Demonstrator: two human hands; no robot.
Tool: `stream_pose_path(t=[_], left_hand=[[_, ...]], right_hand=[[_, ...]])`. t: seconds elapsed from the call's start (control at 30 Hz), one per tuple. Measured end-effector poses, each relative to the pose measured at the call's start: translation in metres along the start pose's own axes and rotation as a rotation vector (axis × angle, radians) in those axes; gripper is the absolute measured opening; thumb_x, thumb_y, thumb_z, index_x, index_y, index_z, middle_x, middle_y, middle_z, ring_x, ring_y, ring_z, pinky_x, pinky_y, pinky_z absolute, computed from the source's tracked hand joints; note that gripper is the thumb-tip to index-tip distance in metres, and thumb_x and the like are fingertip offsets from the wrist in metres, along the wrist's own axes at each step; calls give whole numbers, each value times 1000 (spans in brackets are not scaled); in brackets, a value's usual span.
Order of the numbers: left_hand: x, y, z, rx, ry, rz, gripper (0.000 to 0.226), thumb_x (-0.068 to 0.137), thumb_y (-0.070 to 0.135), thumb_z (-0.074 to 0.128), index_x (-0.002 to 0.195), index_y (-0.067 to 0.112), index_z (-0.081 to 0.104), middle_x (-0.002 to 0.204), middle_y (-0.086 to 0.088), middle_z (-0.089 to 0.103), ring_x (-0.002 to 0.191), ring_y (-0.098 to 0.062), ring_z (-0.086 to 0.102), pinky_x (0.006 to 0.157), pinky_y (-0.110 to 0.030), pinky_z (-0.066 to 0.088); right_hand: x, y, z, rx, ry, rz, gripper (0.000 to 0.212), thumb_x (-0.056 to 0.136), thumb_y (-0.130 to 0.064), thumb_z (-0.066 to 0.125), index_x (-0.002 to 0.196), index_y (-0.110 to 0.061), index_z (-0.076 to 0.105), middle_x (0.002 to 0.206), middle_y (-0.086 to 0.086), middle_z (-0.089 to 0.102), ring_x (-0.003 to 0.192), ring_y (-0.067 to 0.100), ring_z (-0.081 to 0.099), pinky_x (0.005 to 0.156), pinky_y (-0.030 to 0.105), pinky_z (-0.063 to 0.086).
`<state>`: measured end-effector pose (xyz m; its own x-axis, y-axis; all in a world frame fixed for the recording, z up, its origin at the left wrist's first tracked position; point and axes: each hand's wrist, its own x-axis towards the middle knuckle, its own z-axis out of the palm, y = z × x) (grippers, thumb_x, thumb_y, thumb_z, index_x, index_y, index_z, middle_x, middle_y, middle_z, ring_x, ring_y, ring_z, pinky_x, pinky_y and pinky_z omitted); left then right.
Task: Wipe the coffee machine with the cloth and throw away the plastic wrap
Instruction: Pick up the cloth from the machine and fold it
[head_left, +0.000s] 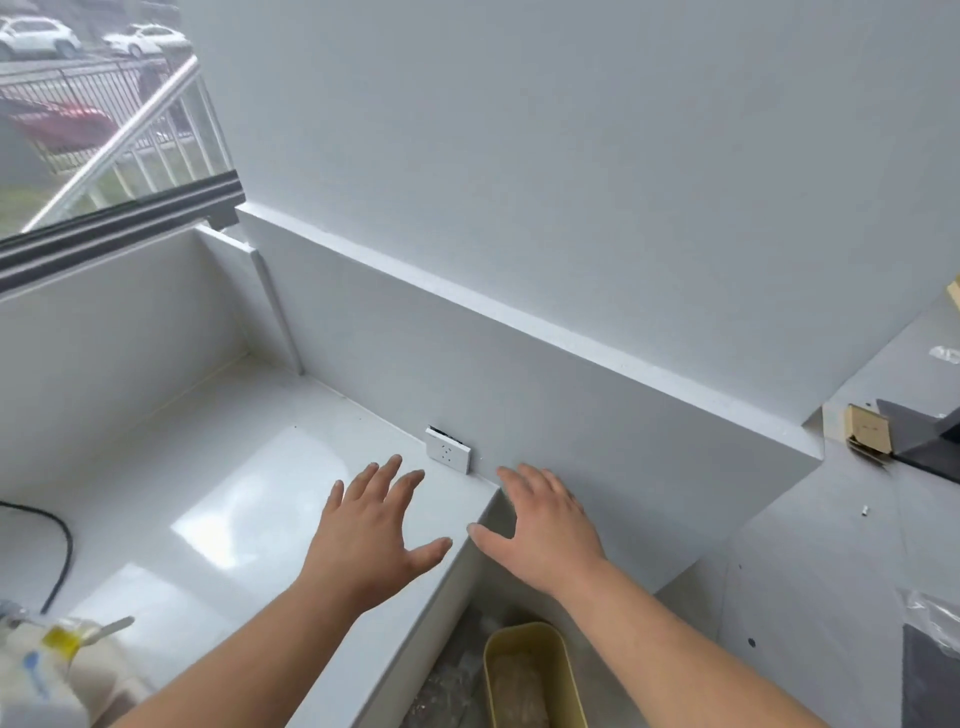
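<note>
My left hand (371, 530) hovers open over the white countertop (208, 499), fingers spread, holding nothing. My right hand (545, 530) is open too, stretched out past the counter's right end, above the floor gap. At the bottom left corner a cream-coloured appliance (57, 675) wrapped in clear plastic with yellow tape shows only partly and blurred; it may be the coffee machine. A yellow bin (530, 675) stands on the floor below my right forearm, with something pale inside. No cloth is in view.
A white wall socket (448, 450) sits low on the grey wall just beyond my fingertips. A black cable (62, 551) curves over the counter at left. A window is at the upper left. Cardboard scraps (865, 431) and clear plastic (930, 618) lie on the floor at right.
</note>
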<state>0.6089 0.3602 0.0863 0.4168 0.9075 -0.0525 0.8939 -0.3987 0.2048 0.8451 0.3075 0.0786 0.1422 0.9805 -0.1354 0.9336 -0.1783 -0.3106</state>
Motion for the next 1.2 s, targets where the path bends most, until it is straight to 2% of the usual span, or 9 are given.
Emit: stream_pose_path(t=[0.27, 0.6, 0.97, 1.2], left_hand=[[-21, -23, -74, -3, 149, -17, 99, 76, 93, 34, 160, 41, 26, 174, 8, 16, 160, -21, 14, 130, -49, 13], [-60, -68, -155, 2, 287, -46, 97, 77, 88, 41, 159, 38, 28, 173, 5, 20, 159, -22, 13, 130, -50, 10], [-126, -153, -208, 49, 390, -138, 97, 79, 88, 41, 161, 38, 26, 174, 5, 17, 159, -22, 13, 130, -50, 11], [-166, -195, -223, 52, 405, -174, 96, 80, 87, 42, 161, 39, 24, 174, 5, 16, 160, -22, 12, 130, -49, 9]], right_hand=[[1, -69, -59, 31, 94, -80, 99, 75, -89, 36, 159, -41, 18, 171, -4, 21, 159, 25, 12, 128, 45, 16], [-4, -161, -102, -17, 233, -203, 99, 77, -90, 36, 160, -39, 19, 170, -3, 25, 157, 24, 17, 125, 46, 23], [-24, -272, -107, -85, 286, -330, 99, 78, -89, 33, 160, -36, 19, 169, 0, 24, 156, 27, 17, 125, 46, 23], [-46, -329, -100, -104, 292, -381, 101, 78, -88, 32, 162, -35, 17, 171, 1, 22, 157, 28, 15, 127, 46, 18]])
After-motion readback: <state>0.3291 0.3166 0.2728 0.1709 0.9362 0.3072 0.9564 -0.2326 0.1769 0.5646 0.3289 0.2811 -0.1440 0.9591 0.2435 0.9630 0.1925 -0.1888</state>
